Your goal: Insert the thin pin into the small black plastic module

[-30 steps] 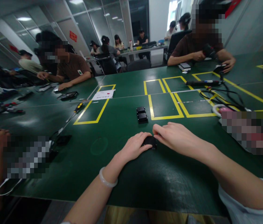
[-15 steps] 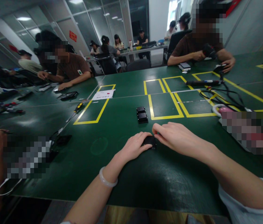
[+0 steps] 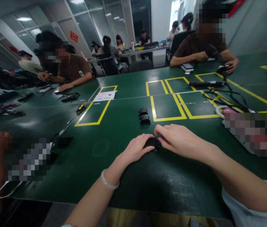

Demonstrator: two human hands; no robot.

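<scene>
1 head camera (close) looks down at table

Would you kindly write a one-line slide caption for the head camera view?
Left hand and right hand meet over a small black part on the green table, two similar parts lying beyond.

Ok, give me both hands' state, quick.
Left hand: closed on the black part.
Right hand: touching it, grip cannot be told.

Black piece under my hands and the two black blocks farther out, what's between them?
Only bare green table, seen in the head view; the black piece and black blocks lie apart.
</scene>
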